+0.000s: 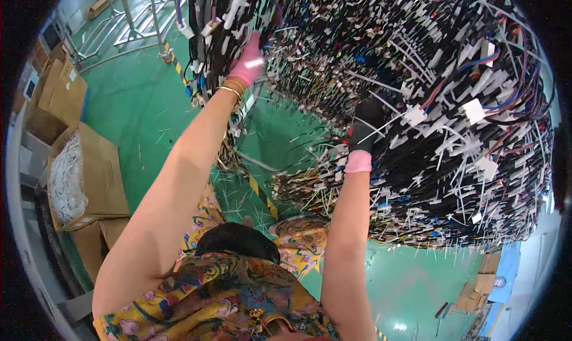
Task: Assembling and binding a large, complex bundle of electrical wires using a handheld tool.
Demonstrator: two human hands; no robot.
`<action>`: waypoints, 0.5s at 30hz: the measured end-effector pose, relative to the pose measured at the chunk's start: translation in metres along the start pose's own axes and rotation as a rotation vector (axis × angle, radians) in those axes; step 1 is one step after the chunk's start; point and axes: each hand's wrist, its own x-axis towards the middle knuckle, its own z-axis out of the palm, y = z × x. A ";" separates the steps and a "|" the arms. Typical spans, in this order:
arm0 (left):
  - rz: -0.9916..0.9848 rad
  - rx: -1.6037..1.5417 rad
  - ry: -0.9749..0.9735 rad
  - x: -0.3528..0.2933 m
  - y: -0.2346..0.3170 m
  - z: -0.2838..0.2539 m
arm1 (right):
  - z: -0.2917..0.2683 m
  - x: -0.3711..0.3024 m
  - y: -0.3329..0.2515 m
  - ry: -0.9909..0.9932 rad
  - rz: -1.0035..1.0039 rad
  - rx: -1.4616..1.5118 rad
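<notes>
My left hand [247, 64], in a pink glove with bracelets at the wrist, reaches up to a hanging bundle of wire harnesses [205, 40]. Its fingers look closed round the strands at the bundle's edge, partly out of sight. My right hand [366, 126] pushes into a huge hanging mass of wire harnesses [429, 186]. A pink cuff shows at that wrist and the glove beyond it looks black. Dark wires surround the right fingers and hide them. White connectors, pale cable ties and a few red, blue and purple wires stick out all over the mass.
Cardboard boxes line the left side; one open box [98, 180] holds white pieces in clear plastic. Metal racks [134, 22] stand far left. Yellow-black tape [262, 197] crosses the green floor, where loose cable ties lie. Flattened cardboard [476, 293] lies at the lower right.
</notes>
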 end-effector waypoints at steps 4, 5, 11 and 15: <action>-0.586 -0.200 -0.455 -0.019 0.048 -0.005 | -0.007 -0.005 0.002 -0.346 -0.025 -0.451; -0.416 -0.393 -0.520 -0.028 0.046 -0.003 | -0.004 0.003 0.019 -0.336 -0.028 -0.448; -0.502 -1.055 -0.740 -0.097 0.097 -0.042 | 0.010 -0.008 -0.017 -0.268 0.044 0.462; -0.547 -1.186 -0.759 -0.126 0.116 -0.073 | -0.002 -0.027 -0.070 -0.255 -0.445 0.286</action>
